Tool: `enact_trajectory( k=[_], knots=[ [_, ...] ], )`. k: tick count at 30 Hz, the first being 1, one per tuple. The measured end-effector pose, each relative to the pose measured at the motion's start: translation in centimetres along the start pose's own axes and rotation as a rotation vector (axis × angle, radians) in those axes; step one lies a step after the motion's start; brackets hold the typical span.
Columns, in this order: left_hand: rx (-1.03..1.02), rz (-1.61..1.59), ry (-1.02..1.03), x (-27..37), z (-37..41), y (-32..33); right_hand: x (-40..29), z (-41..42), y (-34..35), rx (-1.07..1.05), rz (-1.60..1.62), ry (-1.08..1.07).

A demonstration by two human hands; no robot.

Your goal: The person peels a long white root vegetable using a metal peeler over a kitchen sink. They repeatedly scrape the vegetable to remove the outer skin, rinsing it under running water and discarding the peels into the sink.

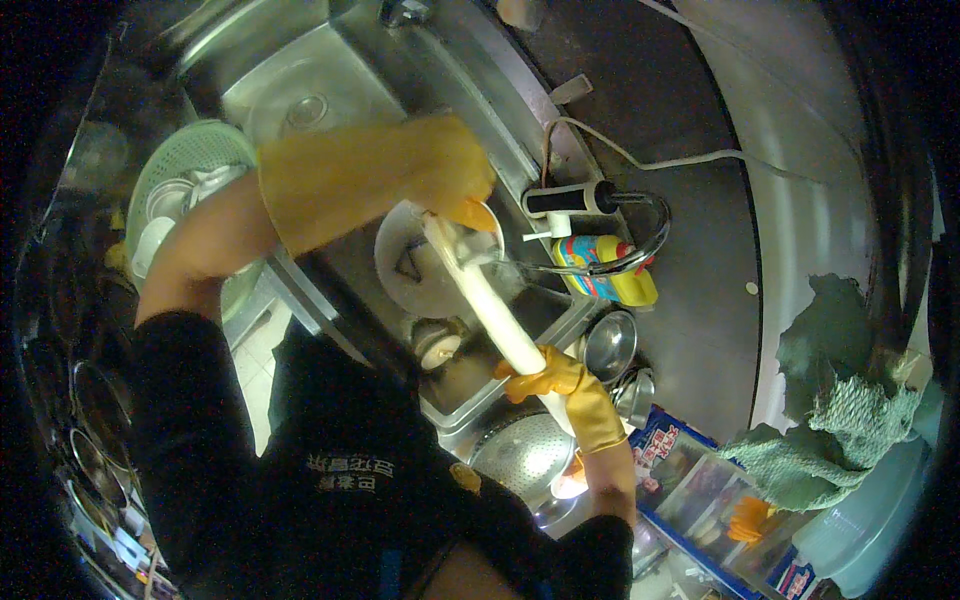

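A long, pale cylindrical stick (487, 307) slants across the sink basin (517, 300); its exact kind is unclear. My right hand (551, 379), in a yellow rubber glove, is closed around its lower part. Near the stick's upper end is my left hand (450, 176), in a long yellow glove and blurred by motion. Whether its fingers grip the stick is hidden. Under that end, a round white basin (397, 281) stands in the sink. From the curved faucet (630, 262), water seems to fall beside the stick.
A green plastic colander (161, 161) with dishes stands left. A yellow bottle (634, 289) lies behind the faucet. Metal bowls (610, 345) and a perforated metal strainer (517, 454) sit near my right arm. A green cloth (817, 465) hangs by a crate (675, 480).
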State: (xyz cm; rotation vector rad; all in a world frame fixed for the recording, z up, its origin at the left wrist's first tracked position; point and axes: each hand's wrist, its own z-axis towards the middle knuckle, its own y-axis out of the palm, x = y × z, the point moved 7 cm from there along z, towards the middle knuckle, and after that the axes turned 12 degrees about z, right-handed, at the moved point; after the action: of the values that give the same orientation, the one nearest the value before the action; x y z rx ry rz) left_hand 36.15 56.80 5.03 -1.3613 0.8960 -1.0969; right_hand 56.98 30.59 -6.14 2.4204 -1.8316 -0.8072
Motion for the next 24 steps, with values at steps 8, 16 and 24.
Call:
enact_trajectory(
  k=[8, 16, 24],
  knots=[
    [0.008, -0.082, -0.160, -2.2, -3.5, -1.0, -0.5, -1.0, 1.4, 0.014, 0.140, -0.031],
    [-0.046, 0.020, -0.204, -7.9, -4.6, 3.3, -2.1, -2.1, 2.1, 0.038, 0.136, -0.063],
    [-0.108, 0.111, -0.457, -7.6, -3.1, -1.5, -0.1, -2.1, 0.3, 0.030, 0.180, -0.036]
  ],
)
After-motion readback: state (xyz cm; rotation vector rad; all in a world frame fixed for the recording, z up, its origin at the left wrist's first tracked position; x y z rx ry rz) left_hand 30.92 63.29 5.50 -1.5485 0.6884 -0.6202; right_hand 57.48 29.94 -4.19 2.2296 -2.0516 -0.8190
